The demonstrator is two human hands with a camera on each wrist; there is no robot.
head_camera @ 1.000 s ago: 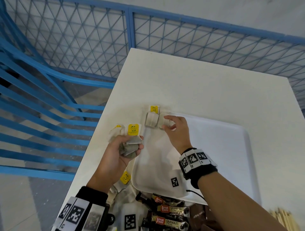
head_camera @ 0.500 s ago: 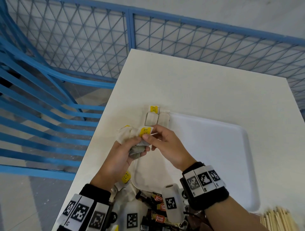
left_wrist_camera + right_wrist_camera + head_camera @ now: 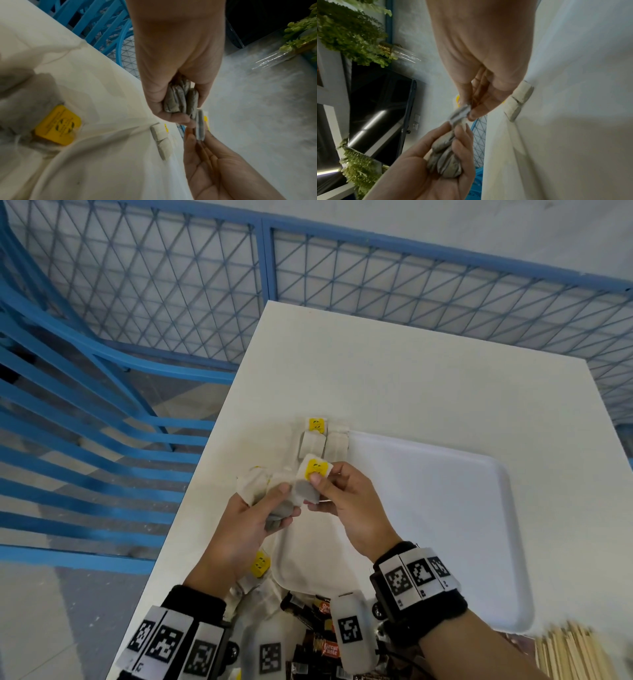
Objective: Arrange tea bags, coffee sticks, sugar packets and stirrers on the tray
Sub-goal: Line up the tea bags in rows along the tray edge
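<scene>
Over the white table's pale plastic tray (image 3: 445, 508), the right hand (image 3: 346, 501) pinches one yellow-tagged paper tea bag (image 3: 313, 474), just short of the two laid white tea bags (image 3: 325, 445) at the tray's far-left corner, while the left hand (image 3: 246, 525) clutches a bunch of grey tea bags (image 3: 284, 505).

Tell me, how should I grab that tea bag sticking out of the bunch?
Pinch the tea bag by its free end near the yellow tag, from the right. The left hand clamps the bunch's other end; the right hand is probably pinching there.
</scene>
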